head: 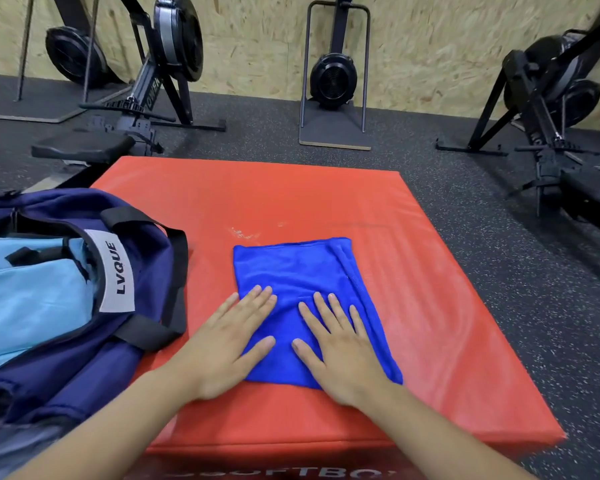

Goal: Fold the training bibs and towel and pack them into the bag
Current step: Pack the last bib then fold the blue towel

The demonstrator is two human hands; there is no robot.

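A folded bright blue towel [298,271] lies flat on the red padded box [413,271]. My left hand [226,344] rests on the towel's near left edge with straight, spread fingers. My right hand [340,348] presses flat on the towel's near right part, fingers straight too. A navy duffel bag [125,344] with black straps and a white LVQUE label sits open on the box's left side. Light blue fabric [32,299] shows inside the bag; I cannot tell whether it is a bib or lining.
Black rowing machines [160,77] stand on the speckled rubber floor behind and to the left. Another rower [548,109] is at the right, and a black fan unit on a stand [333,81] leans by the chipboard wall.
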